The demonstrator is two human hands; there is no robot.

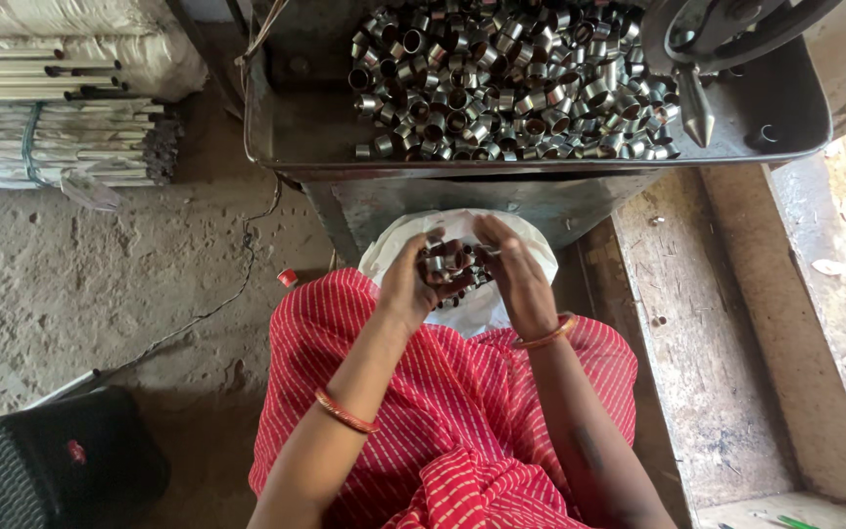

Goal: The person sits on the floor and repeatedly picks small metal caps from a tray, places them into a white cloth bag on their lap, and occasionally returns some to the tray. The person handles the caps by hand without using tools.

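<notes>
We see soft daylight from the right; the metal rings (511, 83) glint, the lower left lies shadowed, edges bend slightly.

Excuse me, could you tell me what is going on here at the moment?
A seated person in red striped cloth cups a handful of small metal rings between the left hand and right hand, above a white bag. Ahead, a metal tray holds a large heap of the same rings.

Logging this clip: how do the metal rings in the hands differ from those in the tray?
The rings in the hands are a small cupped handful over a white sack; the rings in the tray form a far larger heap, lying loose, untouched. Both look like the same short shiny metal sleeves.
</notes>
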